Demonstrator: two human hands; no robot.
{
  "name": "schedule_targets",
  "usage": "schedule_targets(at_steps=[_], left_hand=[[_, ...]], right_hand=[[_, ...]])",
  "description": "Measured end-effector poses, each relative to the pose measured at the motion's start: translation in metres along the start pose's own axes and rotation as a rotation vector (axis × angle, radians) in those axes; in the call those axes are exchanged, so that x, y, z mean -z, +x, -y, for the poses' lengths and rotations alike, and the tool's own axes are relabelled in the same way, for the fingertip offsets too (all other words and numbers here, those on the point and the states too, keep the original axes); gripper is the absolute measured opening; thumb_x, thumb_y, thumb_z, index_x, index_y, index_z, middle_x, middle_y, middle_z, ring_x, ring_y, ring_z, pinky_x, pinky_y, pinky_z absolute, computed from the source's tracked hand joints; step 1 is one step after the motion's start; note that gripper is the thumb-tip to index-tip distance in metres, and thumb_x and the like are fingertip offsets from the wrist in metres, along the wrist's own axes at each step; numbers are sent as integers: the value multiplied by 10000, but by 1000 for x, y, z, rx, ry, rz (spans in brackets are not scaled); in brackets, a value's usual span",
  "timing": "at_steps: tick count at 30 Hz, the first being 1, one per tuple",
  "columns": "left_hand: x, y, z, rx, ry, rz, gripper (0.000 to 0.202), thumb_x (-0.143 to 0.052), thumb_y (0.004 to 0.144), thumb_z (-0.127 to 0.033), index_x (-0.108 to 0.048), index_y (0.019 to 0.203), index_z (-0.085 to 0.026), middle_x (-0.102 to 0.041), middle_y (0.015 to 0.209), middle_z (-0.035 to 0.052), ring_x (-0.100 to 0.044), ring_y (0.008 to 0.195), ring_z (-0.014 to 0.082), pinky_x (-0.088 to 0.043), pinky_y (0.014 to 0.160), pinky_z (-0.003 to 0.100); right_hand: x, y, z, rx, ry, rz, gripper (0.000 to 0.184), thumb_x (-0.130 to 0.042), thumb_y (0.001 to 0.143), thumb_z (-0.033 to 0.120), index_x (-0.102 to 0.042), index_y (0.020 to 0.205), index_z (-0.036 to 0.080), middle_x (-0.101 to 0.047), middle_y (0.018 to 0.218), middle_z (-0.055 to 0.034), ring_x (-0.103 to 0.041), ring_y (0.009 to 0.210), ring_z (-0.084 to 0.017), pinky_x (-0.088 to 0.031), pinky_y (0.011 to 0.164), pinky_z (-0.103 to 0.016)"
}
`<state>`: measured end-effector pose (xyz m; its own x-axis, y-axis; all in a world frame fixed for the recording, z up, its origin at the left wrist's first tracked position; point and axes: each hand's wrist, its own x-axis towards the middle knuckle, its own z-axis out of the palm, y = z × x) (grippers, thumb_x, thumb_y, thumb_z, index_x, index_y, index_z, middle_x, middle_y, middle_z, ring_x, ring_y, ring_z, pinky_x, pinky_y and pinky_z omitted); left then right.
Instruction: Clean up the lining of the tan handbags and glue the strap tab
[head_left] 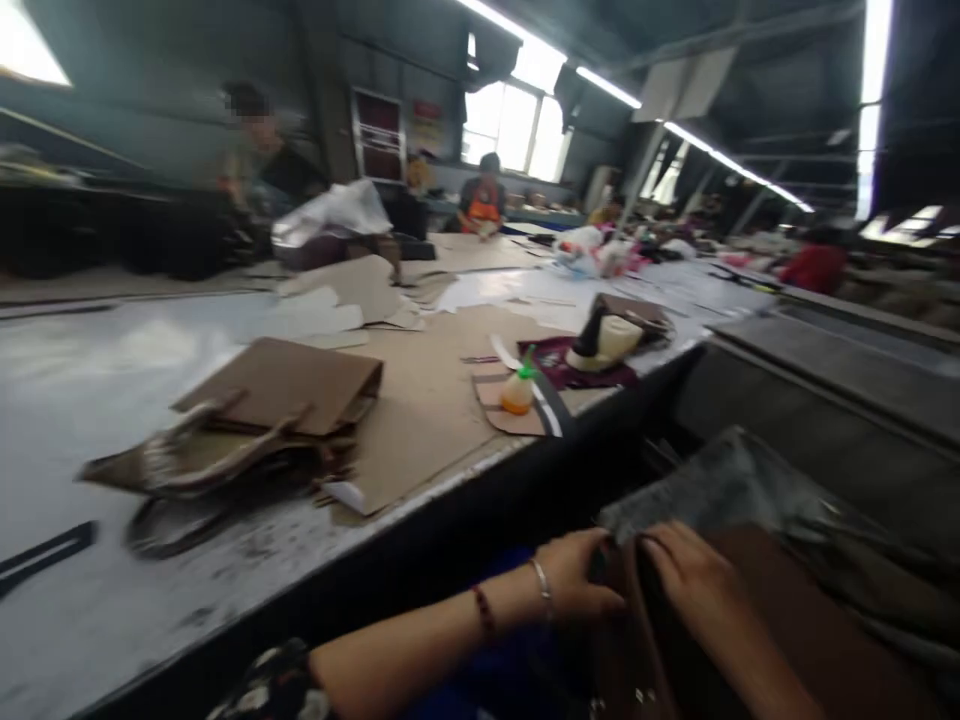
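Low at the right, beside the table edge, both hands are on a dark brown leather bag (795, 600). My left hand (576, 575), with bracelets at its wrist, grips the upright edge of the bag, the thumb on the near side. Close by, my right hand (694, 590) curls its fingers over the same edge from the other side, its forearm lying along the brown panel. Grey plastic sheeting (720, 490) lies behind the bag. The bag's lower part is dark and blurred, and some fingertips are hidden.
A brown handbag (292, 385) with pale handles lies on the long white table (187, 590). Farther along are brown sheets (427, 400), a small bottle with orange liquid (516, 395) and a maroon piece (551, 360). Other people (481, 200) are in the background.
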<state>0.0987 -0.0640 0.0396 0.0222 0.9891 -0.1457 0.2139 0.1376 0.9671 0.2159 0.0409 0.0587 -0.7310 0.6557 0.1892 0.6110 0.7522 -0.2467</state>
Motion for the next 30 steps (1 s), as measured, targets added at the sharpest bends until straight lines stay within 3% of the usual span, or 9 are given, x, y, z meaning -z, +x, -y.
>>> schedule_targets(at_steps=[3, 10, 14, 17, 20, 24, 27, 30], left_hand=[[-4, 19, 6, -12, 10, -33, 571, -594, 672, -230, -434, 1216, -162, -496, 1220, 85, -449, 1117, 239, -329, 996, 371], [-3, 38, 5, -84, -251, 4, 613, -608, 665, -244, -408, 1238, -157, -445, 1276, 65, -383, 1178, 235, -278, 1025, 352], [-3, 60, -3, -50, -346, 58, 556, -528, 604, -71, -482, 1154, -143, -590, 1061, 54, -537, 970, 204, -432, 846, 305], [8, 75, -6, 33, -345, 181, 556, -422, 553, -17, -553, 1078, -146, -637, 873, 18, -579, 765, 164, -463, 681, 263], [26, 86, -7, 145, -347, 325, 543, -433, 555, -38, -571, 1068, -152, -643, 806, 6, -568, 650, 138, -449, 606, 242], [42, 95, -10, 138, -325, 468, 400, -524, 671, -167, -573, 1067, -136, -640, 867, 17, -567, 730, 139, -440, 710, 251], [40, 104, -12, 59, -180, 486, 350, -529, 734, -278, -581, 1038, -112, -636, 895, 27, -560, 788, 160, -433, 747, 263], [31, 115, -14, -21, -12, 425, 330, -483, 768, -312, -601, 988, -96, -641, 889, 41, -559, 808, 180, -434, 735, 259]], right_hand=[[12, -21, -19, -78, -54, 29, 215, -364, 865, 201, -537, 739, 185, -543, 786, -52, -517, 785, -170, -405, 750, -306], [19, 1, -16, -160, -55, 69, 191, -385, 851, 207, -510, 708, 184, -528, 765, -38, -504, 748, -159, -363, 696, -256], [22, 7, -20, -169, -69, 102, 181, -401, 849, 199, -500, 698, 185, -530, 767, -31, -503, 751, -156, -356, 684, -251], [21, 12, -25, -160, -74, 106, 164, -418, 843, 198, -496, 698, 189, -532, 774, -26, -500, 757, -159, -354, 674, -251], [20, 15, -31, -129, -56, 125, 162, -428, 838, 204, -499, 693, 193, -530, 768, -20, -500, 757, -159, -354, 659, -253], [19, 17, -41, -80, 8, 152, 173, -429, 843, 211, -497, 685, 190, -518, 748, -10, -500, 736, -146, -356, 654, -247], [22, 20, -50, -52, 73, 166, 182, -431, 845, 209, -503, 680, 184, -516, 740, -6, -500, 724, -134, -362, 654, -235], [28, 20, -59, -60, 146, 185, 190, -439, 845, 217, -522, 679, 180, -523, 729, -7, -507, 715, -126, -374, 654, -223]])
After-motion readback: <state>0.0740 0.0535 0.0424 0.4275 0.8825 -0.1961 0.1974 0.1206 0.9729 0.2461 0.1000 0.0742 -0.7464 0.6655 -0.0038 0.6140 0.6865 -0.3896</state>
